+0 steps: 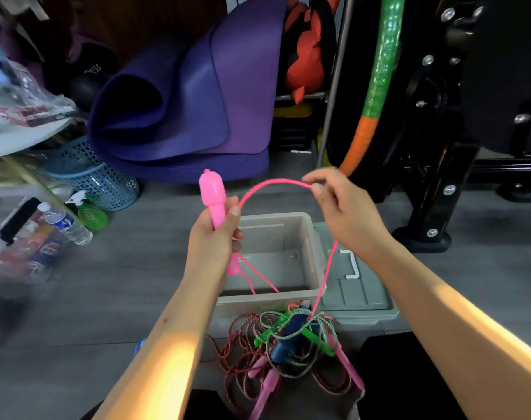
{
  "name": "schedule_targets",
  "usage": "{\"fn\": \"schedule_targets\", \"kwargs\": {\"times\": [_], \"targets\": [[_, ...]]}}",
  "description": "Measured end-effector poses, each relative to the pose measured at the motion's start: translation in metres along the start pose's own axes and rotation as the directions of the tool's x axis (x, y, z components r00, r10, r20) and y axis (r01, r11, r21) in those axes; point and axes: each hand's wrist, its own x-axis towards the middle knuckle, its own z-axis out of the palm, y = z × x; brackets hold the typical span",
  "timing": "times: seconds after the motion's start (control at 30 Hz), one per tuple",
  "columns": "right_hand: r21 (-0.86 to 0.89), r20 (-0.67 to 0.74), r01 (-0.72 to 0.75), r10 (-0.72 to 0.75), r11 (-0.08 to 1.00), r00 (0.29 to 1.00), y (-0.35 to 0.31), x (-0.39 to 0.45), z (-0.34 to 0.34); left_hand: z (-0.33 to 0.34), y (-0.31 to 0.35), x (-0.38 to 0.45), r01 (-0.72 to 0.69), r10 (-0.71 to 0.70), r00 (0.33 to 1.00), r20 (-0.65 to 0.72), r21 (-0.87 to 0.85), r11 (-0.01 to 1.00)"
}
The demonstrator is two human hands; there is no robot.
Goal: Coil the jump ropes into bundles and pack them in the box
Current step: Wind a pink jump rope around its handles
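Head-worn camera looks forward and down, close over the floor (76, 298).

This looks like a home storage corner or small home gym. A rolled purple yoga mat (179, 116) leans at the back beside a green-and-orange hoop (376, 86) and a black bolted exercise frame (440, 183). On the grey plank floor (121, 298) stand a blue perforated basket (97, 177), a water bottle (65, 222) and a grey plastic box (315, 237), with household clutter at the left edge
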Motion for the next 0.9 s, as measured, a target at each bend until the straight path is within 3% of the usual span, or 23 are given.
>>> {"fn": "schedule_targets", "kwargs": {"times": [0.07, 0.27, 0.33, 0.4, 0.43, 0.5, 0.57, 0.6, 0.67, 0.77, 0.83, 0.9], "targets": [[0.062, -0.029, 0.06, -0.058, 0.996, 0.998, -0.006, -0.001, -0.003, 0.003, 0.0, -0.002, -0.001, 0.0, 0.999, 0.039, 0.02, 1.0], [0.093, 0.109, 0.137, -0.147, 0.986, 0.983, -0.015, -0.01, 0.014, 0.019, -0.001, -0.02, 0.039, -0.036, 0.932, 0.36, -0.002, 0.999], [0.101, 0.134, 0.093, -0.106, 0.991, 0.985, -0.015, -0.011, 0.013, 0.021, 0.0, -0.02, 0.056, -0.048, 0.937, 0.345, -0.015, 0.998], [0.042, 0.263, -0.003, -0.008, 0.999, 0.965, -0.01, -0.009, 0.011, 0.02, 0.001, -0.017, 0.052, -0.035, 0.966, 0.256, -0.058, 0.997], [0.019, 0.38, -0.072, 0.06, 0.997, 0.923, -0.007, -0.008, 0.01, 0.019, 0.002, -0.015, 0.047, -0.027, 0.977, 0.213, -0.088, 0.995], [-0.037, 0.621, -0.16, 0.148, 0.986, 0.769, 0.0, -0.008, 0.008, 0.016, 0.005, -0.013, 0.047, -0.017, 0.987, 0.158, -0.192, 0.98], [-0.143, 0.749, -0.129, 0.192, 0.981, 0.634, 0.007, -0.008, 0.005, 0.011, 0.009, -0.01, 0.055, -0.019, 0.994, 0.11, -0.329, 0.943], [-0.164, 0.759, -0.116, 0.2, 0.98, 0.619, 0.01, -0.008, 0.005, 0.008, 0.011, -0.007, 0.057, -0.029, 0.996, 0.08, -0.384, 0.922], [-0.144, 0.681, -0.155, 0.211, 0.977, 0.701, 0.013, -0.007, 0.006, 0.002, 0.012, -0.002, 0.054, -0.056, 0.998, 0.009, -0.432, 0.9], [-0.076, 0.305, -0.133, 0.15, 0.988, 0.94, 0.01, -0.001, 0.006, -0.005, 0.008, 0.003, 0.044, -0.066, 0.994, -0.088, -0.237, 0.971], [0.035, 0.039, -0.057, 0.056, 0.998, 0.998, 0.005, 0.003, 0.0, -0.007, 0.003, 0.004, 0.054, -0.061, 0.994, -0.096, -0.076, 0.996], [0.121, -0.071, 0.021, -0.013, 0.992, 0.997, -0.002, 0.003, -0.007, -0.004, 0.001, 0.002, 0.064, -0.066, 0.997, -0.046, -0.035, 0.997]]}}
